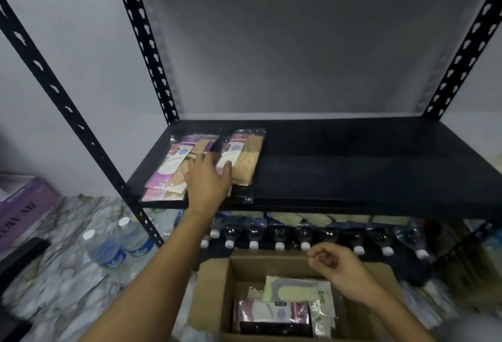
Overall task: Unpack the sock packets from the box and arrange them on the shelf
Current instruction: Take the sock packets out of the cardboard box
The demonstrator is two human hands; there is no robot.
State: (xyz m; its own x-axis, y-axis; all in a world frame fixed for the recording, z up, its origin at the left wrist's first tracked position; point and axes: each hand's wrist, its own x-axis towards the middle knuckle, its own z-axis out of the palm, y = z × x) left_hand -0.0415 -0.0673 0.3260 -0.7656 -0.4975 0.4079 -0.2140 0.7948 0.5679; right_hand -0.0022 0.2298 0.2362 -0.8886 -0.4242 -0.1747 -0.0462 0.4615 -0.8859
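On the left of the black shelf (353, 168) lie two piles of sock packets: a left pile (168, 170) with pink and purple labels, and a right pile (245, 157) showing beige socks. My left hand (207, 178) rests flat between them, fingers spread, touching both. An open cardboard box (217, 282) stands on the floor below. It holds more sock packets (271, 311), one with pale green socks (296, 290) on top. My right hand (336, 268) hovers over the box's far edge with fingers loosely curled and nothing in them.
A row of capped bottles (279, 235) lies on the lower shelf level. Two water bottles (116, 246) stand on the marble floor at left, near a purple box (24, 206). Black perforated uprights (146, 40) frame the shelf.
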